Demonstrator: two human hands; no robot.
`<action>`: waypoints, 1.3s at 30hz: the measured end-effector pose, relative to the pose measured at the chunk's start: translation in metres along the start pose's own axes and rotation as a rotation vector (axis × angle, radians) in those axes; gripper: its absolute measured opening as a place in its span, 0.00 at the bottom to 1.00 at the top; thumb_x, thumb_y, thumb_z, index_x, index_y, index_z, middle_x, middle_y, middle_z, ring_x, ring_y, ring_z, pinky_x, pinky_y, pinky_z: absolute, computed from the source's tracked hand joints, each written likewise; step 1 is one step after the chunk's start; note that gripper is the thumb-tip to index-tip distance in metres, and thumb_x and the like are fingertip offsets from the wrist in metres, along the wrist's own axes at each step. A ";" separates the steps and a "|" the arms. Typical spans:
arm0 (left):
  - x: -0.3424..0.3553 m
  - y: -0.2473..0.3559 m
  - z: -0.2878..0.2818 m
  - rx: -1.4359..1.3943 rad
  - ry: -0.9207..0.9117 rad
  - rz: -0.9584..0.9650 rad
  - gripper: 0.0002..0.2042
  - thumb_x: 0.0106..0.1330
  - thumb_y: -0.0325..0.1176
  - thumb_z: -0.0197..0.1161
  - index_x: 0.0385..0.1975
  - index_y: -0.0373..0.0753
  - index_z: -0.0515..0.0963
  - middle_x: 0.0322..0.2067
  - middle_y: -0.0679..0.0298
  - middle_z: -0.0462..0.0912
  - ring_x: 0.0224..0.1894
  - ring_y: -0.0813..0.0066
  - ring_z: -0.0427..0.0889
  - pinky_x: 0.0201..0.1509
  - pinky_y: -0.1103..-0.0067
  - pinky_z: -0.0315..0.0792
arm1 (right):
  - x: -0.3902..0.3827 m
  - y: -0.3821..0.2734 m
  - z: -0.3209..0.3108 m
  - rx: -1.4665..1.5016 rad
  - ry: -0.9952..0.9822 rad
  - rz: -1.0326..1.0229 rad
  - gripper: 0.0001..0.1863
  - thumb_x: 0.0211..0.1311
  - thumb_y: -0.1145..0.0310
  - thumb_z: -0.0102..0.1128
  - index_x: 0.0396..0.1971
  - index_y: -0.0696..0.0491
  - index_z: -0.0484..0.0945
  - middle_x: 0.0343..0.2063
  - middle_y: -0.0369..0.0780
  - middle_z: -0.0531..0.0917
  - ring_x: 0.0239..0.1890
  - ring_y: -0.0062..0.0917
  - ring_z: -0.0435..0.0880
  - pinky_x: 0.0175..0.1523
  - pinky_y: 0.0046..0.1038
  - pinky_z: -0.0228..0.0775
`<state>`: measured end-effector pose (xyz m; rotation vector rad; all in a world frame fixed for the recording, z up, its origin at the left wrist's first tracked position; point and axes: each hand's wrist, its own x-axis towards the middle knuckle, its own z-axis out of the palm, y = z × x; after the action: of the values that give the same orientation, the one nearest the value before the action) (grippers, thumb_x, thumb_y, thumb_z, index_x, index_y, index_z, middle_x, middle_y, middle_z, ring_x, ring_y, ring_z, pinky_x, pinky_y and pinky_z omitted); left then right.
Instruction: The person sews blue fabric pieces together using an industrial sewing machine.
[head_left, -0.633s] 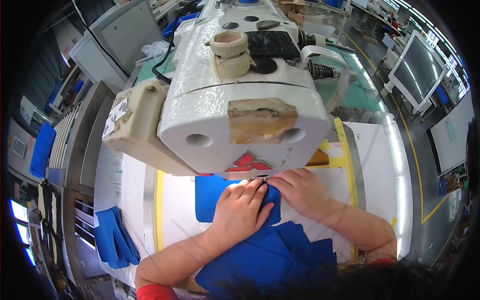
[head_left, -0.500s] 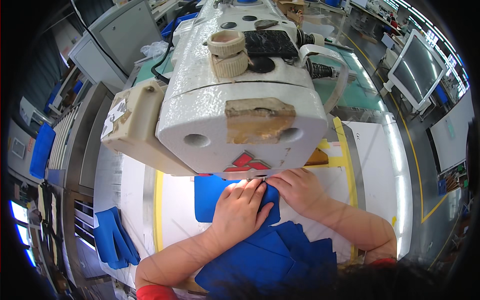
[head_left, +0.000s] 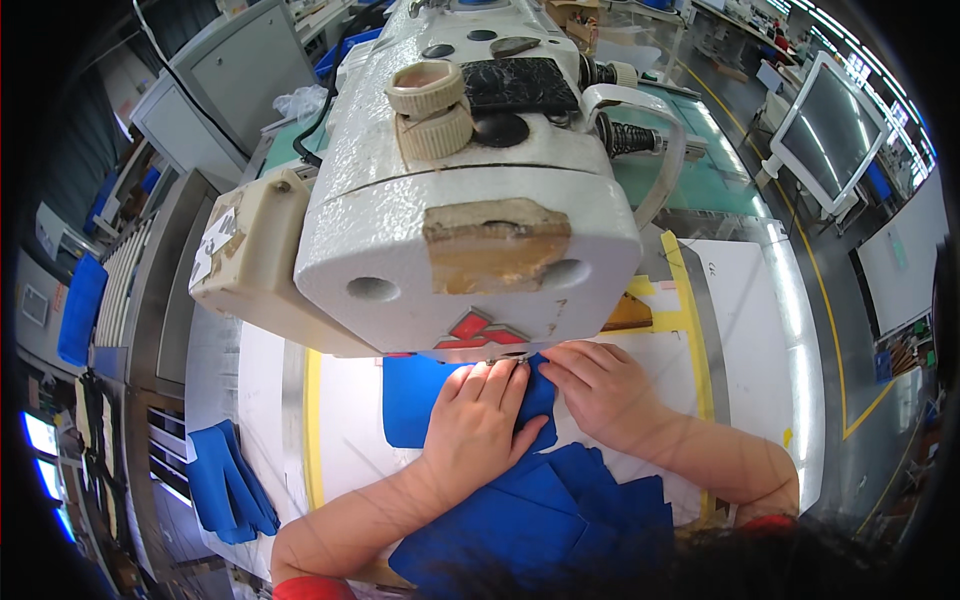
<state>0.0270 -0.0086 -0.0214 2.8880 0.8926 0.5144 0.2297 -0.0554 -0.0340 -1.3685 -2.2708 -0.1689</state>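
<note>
A flat blue fabric piece [head_left: 407, 402] with rounded corners lies beneath the white sewing machine head [head_left: 470, 240]. My left hand [head_left: 472, 420] presses on it palm down, fingers stretched toward the needle area and thumb out to the right. At the piece's right edge, my right hand [head_left: 606, 394] has its fingertips drawn together on the cloth. The underside of the fingers is hidden there. The machine head covers the far part of the piece. Nearer to me, a loose pile of blue fabric pieces [head_left: 530, 510] overlaps in front of both wrists.
More blue fabric pieces [head_left: 228, 485] lie stacked at the left. Yellow tape strips [head_left: 690, 335] run along the white work surface. A monitor [head_left: 828, 128] stands at the far right, and a grey cabinet [head_left: 245, 70] at the far left.
My right hand's fingertips have drawn back slightly from the needle area to the right. The left hand stays flat on the fabric. The whole view has shifted a little.
</note>
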 end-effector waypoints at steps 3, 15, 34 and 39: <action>0.000 0.001 0.000 0.004 0.012 -0.006 0.28 0.57 0.47 0.67 0.51 0.32 0.76 0.55 0.55 0.76 0.53 0.59 0.76 0.58 0.67 0.66 | 0.001 -0.001 -0.001 0.000 -0.008 0.014 0.15 0.53 0.72 0.59 0.42 0.57 0.80 0.50 0.39 0.79 0.52 0.29 0.77 0.54 0.30 0.71; 0.000 0.002 -0.001 0.021 0.014 -0.007 0.27 0.57 0.46 0.67 0.51 0.32 0.77 0.54 0.56 0.76 0.53 0.60 0.76 0.58 0.67 0.66 | 0.001 -0.002 0.003 0.043 0.017 0.014 0.15 0.53 0.72 0.57 0.42 0.60 0.79 0.49 0.42 0.79 0.52 0.32 0.77 0.52 0.32 0.74; 0.002 0.006 -0.004 0.035 -0.007 -0.027 0.27 0.59 0.46 0.63 0.53 0.33 0.75 0.49 0.54 0.77 0.52 0.63 0.75 0.60 0.69 0.64 | 0.000 -0.001 0.003 0.044 0.019 0.004 0.16 0.54 0.71 0.57 0.43 0.60 0.79 0.49 0.42 0.79 0.52 0.31 0.77 0.51 0.30 0.74; 0.004 0.008 -0.004 0.047 0.000 -0.027 0.26 0.58 0.44 0.64 0.52 0.32 0.75 0.49 0.54 0.77 0.52 0.62 0.75 0.60 0.69 0.65 | -0.001 0.002 0.005 0.038 0.032 -0.014 0.17 0.54 0.70 0.57 0.43 0.60 0.79 0.49 0.42 0.79 0.52 0.30 0.77 0.49 0.28 0.74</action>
<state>0.0334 -0.0134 -0.0150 2.9138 0.9546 0.4979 0.2304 -0.0530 -0.0386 -1.3215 -2.2463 -0.1506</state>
